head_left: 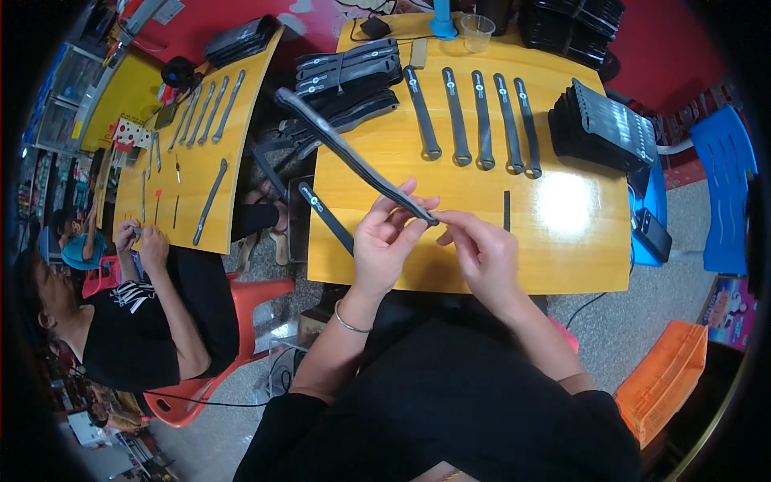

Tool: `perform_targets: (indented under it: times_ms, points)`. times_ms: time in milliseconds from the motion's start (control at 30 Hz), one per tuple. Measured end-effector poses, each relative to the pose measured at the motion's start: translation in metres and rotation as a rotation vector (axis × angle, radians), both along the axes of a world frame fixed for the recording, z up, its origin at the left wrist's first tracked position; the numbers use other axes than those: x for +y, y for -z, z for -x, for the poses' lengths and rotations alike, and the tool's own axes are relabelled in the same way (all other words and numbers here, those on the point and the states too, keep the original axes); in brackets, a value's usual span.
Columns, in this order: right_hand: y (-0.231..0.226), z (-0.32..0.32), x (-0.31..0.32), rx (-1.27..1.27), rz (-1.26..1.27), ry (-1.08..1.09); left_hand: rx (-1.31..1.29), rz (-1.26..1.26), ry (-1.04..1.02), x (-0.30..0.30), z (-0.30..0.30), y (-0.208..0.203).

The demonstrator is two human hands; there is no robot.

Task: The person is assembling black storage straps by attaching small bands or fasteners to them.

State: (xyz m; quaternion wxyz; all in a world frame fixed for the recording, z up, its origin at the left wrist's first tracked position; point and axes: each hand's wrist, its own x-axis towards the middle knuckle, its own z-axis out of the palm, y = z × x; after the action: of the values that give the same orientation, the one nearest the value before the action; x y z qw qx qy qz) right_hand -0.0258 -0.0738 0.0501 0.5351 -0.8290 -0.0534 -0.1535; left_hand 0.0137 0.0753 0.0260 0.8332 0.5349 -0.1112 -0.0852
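A long dark grey strap (pixel 341 149) slants up and to the left above the yellow table, seen partly edge-on with layered edges. Its near end sits in the curled fingers of my left hand (pixel 379 249). The thumb and forefinger of my right hand (pixel 488 257) pinch that same end; just what lies between these fingertips is hidden. Under my left wrist, a flat dark strap (pixel 327 217) with a pale mark lies on the table. Right of my hands is a short narrow black strip (pixel 507 210).
Several grey straps (pixel 458 116) lie in a row on the yellow table (pixel 562 257). Bundled straps (pixel 345 72) are piled back left, another stack (pixel 602 124) at right. A clear cup (pixel 477 34) stands behind. At left, another person (pixel 136 321) works at a second table.
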Motion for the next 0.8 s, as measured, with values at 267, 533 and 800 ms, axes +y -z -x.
perform_targets:
  times_ms: [267, 533, 800]
  points:
    - [0.004, 0.002, 0.0, -0.186, 0.322, 0.044, 0.008, 0.031, -0.05, -0.006, 0.001, -0.001]
    - [-0.003, 0.005, 0.0, -0.071, 0.206, 0.084, -0.307, -0.198, -0.201, -0.008, 0.004, 0.01]
    - [0.007, 0.007, -0.004, 0.282, -0.347, -0.101, -0.378, -0.352, -0.227, -0.004, 0.007, 0.001]
